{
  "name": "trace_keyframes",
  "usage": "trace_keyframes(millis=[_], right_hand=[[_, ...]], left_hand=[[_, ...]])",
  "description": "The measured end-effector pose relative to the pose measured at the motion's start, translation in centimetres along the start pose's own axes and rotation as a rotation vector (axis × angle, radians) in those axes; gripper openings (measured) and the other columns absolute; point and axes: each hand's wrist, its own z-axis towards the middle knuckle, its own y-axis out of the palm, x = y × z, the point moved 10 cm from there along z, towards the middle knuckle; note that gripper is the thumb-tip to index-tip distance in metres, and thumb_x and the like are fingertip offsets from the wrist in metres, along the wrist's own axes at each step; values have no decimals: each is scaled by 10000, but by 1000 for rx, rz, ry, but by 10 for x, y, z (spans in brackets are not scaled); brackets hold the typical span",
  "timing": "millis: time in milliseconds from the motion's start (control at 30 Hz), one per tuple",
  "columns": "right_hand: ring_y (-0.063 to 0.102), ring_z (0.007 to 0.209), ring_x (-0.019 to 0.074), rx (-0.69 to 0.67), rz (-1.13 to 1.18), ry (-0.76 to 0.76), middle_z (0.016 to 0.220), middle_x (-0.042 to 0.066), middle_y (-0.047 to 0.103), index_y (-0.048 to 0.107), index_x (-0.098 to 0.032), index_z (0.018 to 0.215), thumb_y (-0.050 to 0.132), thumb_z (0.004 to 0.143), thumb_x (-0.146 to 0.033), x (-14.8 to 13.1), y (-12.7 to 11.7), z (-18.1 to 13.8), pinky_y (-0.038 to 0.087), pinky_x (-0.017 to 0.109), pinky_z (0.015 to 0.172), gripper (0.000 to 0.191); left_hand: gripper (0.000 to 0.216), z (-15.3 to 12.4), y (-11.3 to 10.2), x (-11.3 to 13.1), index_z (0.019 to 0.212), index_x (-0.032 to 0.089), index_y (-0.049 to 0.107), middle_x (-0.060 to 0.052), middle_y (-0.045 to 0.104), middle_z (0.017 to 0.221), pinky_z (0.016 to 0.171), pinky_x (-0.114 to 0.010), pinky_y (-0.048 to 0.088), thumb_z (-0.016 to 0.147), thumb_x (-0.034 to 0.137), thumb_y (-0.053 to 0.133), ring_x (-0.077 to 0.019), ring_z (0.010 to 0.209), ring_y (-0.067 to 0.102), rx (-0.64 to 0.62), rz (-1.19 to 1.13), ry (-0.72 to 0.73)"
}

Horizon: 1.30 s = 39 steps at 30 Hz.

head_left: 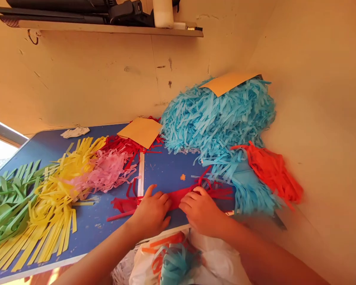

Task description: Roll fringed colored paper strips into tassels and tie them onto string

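A red strip of tissue paper [178,197] with cut fringe lies near the front edge of the blue table [163,170]. My left hand [152,211] rests on its left part, fingers curled down onto the paper. Beside it, my right hand [200,209] has its fingers bent and pressed on the right part of the strip. The two hands almost touch.
Fringed paper piles cover the table: green [6,202], yellow [53,198], pink [106,170], red [124,144], a big light blue heap [216,118], orange [273,170]. Tan card [141,131] lies on the red. A white bag [178,261] of scraps sits below. A shelf [106,27] hangs above.
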Motion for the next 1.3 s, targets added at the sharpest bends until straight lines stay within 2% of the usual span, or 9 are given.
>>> trace_keyframes(millis=[67,167,333,467,600,700,833,1033,1300], right_hand=[[583,865,219,-24,-39,-15,918,69,703,624,-179,962,549,809,-95,-1,16,2,315,389,862,190],[595,798,199,-1,-57,27,845,66,713,637,-165,992,505,837,-65,19,26,6,308,369,807,227],[611,809,182,48,50,115,867,38,726,631,-177,993,529,817,-76,35,14,8,303,363,815,227],[571,1006,243,77,30,16,1060,83,700,626,-181,1030,664,806,-271,22,9,8,305,400,864,244],[574,924,201,189,-31,-51,943,36,725,656,-201,917,609,879,-191,21,9,8,303,397,827,61],[576,938,178,274,-23,-114,919,17,737,657,-207,887,574,924,-171,18,5,6,304,393,852,98],[585,892,143,311,-19,-160,827,-26,744,655,-224,847,532,972,-154,16,4,-1,302,372,839,190],[579,833,149,250,113,-43,870,-7,735,683,-229,858,589,953,-259,39,19,-8,300,377,821,137],[546,801,150,114,200,184,817,-10,677,675,-210,779,599,932,-240,53,27,3,284,353,795,173]], left_hand=[[192,2,0,4,934,169,677,-81,688,884,1091,-600,224,770,254,624,-265,843,615,1,46,-16],[182,2,2,4,901,164,682,-85,700,883,1121,-620,171,784,113,553,-250,804,636,53,96,-20],[277,-7,-2,-10,989,170,683,-61,730,863,1163,-619,105,837,64,477,-212,745,670,203,60,-87],[292,-15,-8,-20,1028,164,671,-19,712,715,1159,-623,149,859,82,447,-185,648,663,276,-11,-116],[253,-19,-11,-20,1032,194,671,3,726,745,1165,-629,129,884,137,473,-172,664,671,331,-55,-108],[190,-23,-11,-15,960,206,685,-3,756,841,1182,-610,97,912,176,504,-172,715,689,409,-24,-99],[269,-33,-5,-10,903,217,702,-5,768,896,1197,-579,85,947,132,451,-169,790,703,484,13,-78],[265,-45,-1,-20,856,223,701,-7,765,927,1189,-592,81,967,237,461,-210,946,696,516,-135,-209],[231,-36,-1,-35,784,240,699,12,735,847,1157,-600,89,936,267,527,-222,955,668,416,-234,-338]])
